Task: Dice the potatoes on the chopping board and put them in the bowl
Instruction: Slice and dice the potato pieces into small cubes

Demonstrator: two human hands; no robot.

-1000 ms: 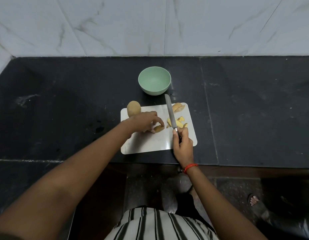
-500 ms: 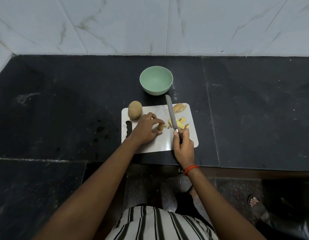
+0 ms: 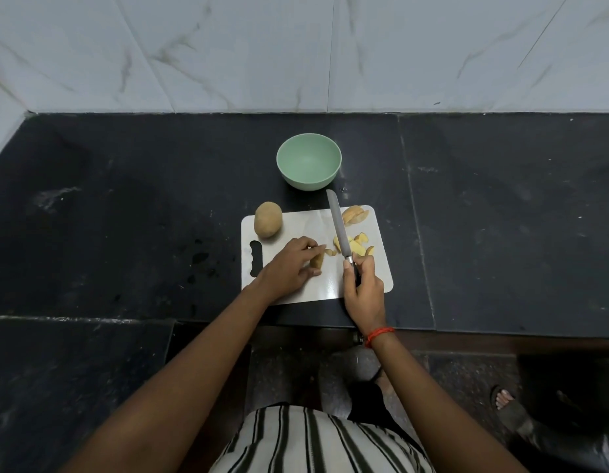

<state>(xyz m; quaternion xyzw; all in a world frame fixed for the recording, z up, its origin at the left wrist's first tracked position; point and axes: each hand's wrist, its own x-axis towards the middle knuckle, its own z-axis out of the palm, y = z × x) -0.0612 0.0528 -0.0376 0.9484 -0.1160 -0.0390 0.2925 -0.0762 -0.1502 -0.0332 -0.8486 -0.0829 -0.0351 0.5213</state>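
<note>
A white chopping board (image 3: 296, 230) lies on the black counter. My left hand (image 3: 291, 264) holds a potato piece (image 3: 317, 259) down near the board's middle, fingers curled round it. My right hand (image 3: 363, 288) grips the handle of a knife (image 3: 338, 227), whose blade points away towards the bowl and lies above cut yellow potato pieces (image 3: 359, 245). More cut wedges (image 3: 354, 215) sit at the board's far right corner. A whole unpeeled potato (image 3: 268, 219) rests at the far left corner. The pale green bowl (image 3: 308, 161) stands just beyond the board and looks empty.
The dark stone counter (image 3: 125, 216) runs left and right of the board, with a marble wall behind it. Its front edge (image 3: 501, 331) is close to my body. Another person's sandalled foot (image 3: 502, 401) shows on the floor at lower right.
My left hand has drawn back from the cut pile towards me with a potato piece, and the board's handle slot is now uncovered. The knife has stayed almost still.
</note>
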